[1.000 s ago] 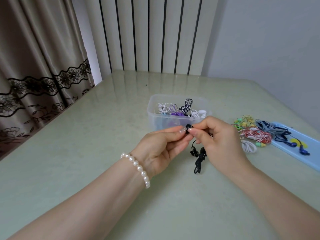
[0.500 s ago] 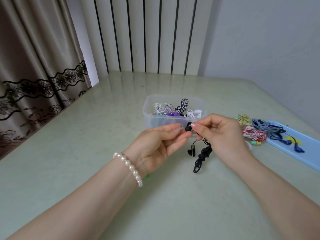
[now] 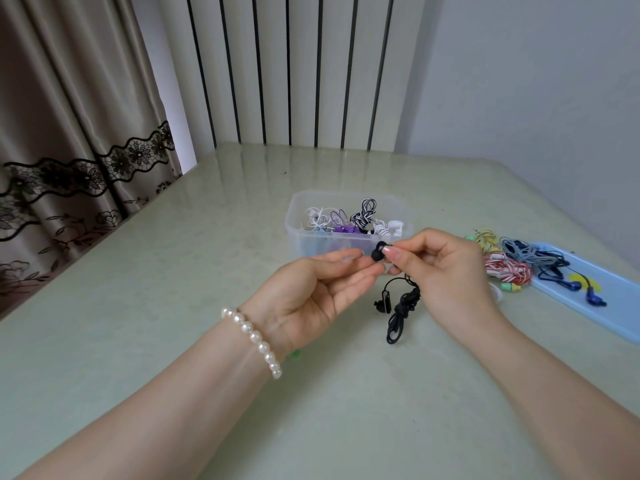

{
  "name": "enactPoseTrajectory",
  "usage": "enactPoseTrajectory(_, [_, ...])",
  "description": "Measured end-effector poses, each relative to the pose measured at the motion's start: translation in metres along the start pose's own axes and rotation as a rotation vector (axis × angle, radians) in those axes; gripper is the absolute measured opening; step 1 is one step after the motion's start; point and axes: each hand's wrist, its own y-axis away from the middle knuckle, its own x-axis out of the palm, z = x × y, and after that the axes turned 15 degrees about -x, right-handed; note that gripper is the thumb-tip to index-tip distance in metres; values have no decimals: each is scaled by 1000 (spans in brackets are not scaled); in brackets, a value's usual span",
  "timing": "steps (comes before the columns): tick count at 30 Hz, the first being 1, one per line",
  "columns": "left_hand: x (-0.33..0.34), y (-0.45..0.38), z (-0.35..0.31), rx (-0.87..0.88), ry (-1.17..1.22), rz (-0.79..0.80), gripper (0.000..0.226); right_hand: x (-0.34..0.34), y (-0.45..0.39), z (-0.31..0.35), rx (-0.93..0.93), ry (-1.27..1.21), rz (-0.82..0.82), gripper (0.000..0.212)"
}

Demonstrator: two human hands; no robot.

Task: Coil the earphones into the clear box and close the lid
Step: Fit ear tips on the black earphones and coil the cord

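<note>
Item one: black earphones point(image 3: 398, 308). I hold them above the table point(image 3: 173, 306), in front of the clear box point(image 3: 304, 233). My right hand point(image 3: 446, 278) pinches one black earbud point(image 3: 378, 254) between thumb and forefinger; the bundled cord and the second earbud hang below that hand, and I cannot tell whether the loop's low end touches the tabletop.

Item two: my left hand point(image 3: 311, 296), palm up, fingers gently curled, fingertips meeting the earbud from the left. Whether they grip it or only touch it I cannot tell. A pearl bracelet point(image 3: 254, 337) sits on that wrist.

Item three: the clear box, lid off, standing on the table just behind my hands. Inside lie coiled earphones in white, purple, and black-and-white stripes.

Item four: a loose heap of earphones point(image 3: 507, 268) on the table to the right, red-and-white, yellow-green and grey cords tangled together.

Item five: a light blue lid point(image 3: 616, 306), flat at the far right, with dark blue earphones point(image 3: 571, 282) lying on it.

Item six: a brown curtain point(image 3: 69, 133) with lace trim at left.
</note>
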Motion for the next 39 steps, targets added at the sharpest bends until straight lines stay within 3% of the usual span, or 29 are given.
enactPoseTrajectory(9, [2,2,2,-12,70,79,25,1,2,0,-8,62,22,19])
enactPoseTrajectory(16, [-5,-5,-4,92,-84,5,19,-4,-2,5,81,-32,-44,14])
enactPoseTrajectory(19, [-9,-10,0,235,-347,-142,18,-8,-5,10,184,-118,-65,10])
enactPoseTrajectory(22, [-10,-15,7,312,-837,-293,32,-8,-8,16,300,-274,-88,5])
enactPoseTrajectory(25, [-9,-21,16,352,-1228,-372,41,-9,-9,21,363,-413,-88,12])
enactPoseTrajectory(28, [-10,-26,20,423,-1417,-391,33,-10,-11,25,384,-479,-87,14])
enactPoseTrajectory(34, [-12,-27,18,430,-1321,-322,10,-19,-17,28,406,-459,-116,13])
enactPoseTrajectory(39, [-5,-22,18,448,-1136,-236,19,-28,-18,22,391,-59,-49,7])
